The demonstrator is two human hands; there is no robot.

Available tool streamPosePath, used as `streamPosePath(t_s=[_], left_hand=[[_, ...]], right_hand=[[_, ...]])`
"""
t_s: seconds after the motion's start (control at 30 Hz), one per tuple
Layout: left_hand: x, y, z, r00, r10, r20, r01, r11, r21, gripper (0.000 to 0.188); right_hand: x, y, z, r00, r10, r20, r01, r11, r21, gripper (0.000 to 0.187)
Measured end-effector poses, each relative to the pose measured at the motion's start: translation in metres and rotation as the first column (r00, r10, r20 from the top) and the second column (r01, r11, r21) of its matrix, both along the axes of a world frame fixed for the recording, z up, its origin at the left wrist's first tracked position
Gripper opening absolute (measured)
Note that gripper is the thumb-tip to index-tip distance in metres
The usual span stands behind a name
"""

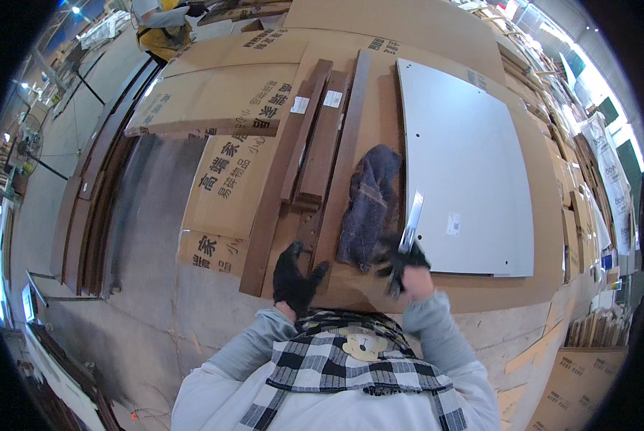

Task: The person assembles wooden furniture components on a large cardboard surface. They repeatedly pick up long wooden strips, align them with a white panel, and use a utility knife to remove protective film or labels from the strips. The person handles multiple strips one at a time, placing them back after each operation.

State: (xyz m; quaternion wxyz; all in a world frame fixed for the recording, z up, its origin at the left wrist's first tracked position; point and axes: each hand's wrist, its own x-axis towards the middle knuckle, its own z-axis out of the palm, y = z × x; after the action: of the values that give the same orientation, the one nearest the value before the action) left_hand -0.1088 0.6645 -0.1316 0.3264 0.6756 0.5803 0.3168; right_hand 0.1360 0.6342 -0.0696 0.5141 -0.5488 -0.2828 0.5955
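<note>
My left hand (295,280), in a black glove, has its thumb apart from its fingers and rests at the near end of the brown wooden boards (351,115). I see nothing in it. My right hand (407,264), also gloved and a little blurred, is closed round a long silver metal tool (412,219) that points up and away; its exact kind is unclear. Beside it lies a crumpled dark grey cloth (369,201). Right of the cloth is a flat light-grey panel (469,165) with small holes and a white label. Shorter brown wooden pieces (325,144) with white labels lie between the boards.
Everything lies on a cardboard-covered stack (545,287). Flat cardboard cartons (225,179) are at its left. Long brown boards (95,187) stand further left across the floor. Another person (164,29) is at the far left. More stacked cartons and panels (570,208) line the right.
</note>
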Motion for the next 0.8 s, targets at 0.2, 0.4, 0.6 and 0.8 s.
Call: streamPosePath(t_s=[0.2,0.4,0.6,0.8], left_hand=[[-0.002,0.004,-0.021,0.978,-0.179,-0.110,0.124,0.914,-0.387,0.059],[0.004,0.023,0.012,0.914,-0.253,0.316,0.405,0.586,-0.702,0.066],[-0.001,0.001,-0.008,0.548,-0.236,0.802,0.653,0.720,-0.235,0.065],[-0.009,-0.019,-0.007,0.791,-0.366,0.490,0.543,0.788,-0.290,0.079]], right_hand=[[0.000,0.118,-0.041,0.305,0.201,0.931,0.065,0.971,-0.231,0.043],[-0.004,0.159,-0.069,0.328,0.372,0.868,0.001,0.919,-0.394,0.045],[0.017,0.103,-0.032,0.990,-0.136,0.041,0.136,0.991,0.006,0.038],[0.066,-0.011,0.024,0.908,-0.274,-0.317,0.364,0.892,0.270,0.032]])
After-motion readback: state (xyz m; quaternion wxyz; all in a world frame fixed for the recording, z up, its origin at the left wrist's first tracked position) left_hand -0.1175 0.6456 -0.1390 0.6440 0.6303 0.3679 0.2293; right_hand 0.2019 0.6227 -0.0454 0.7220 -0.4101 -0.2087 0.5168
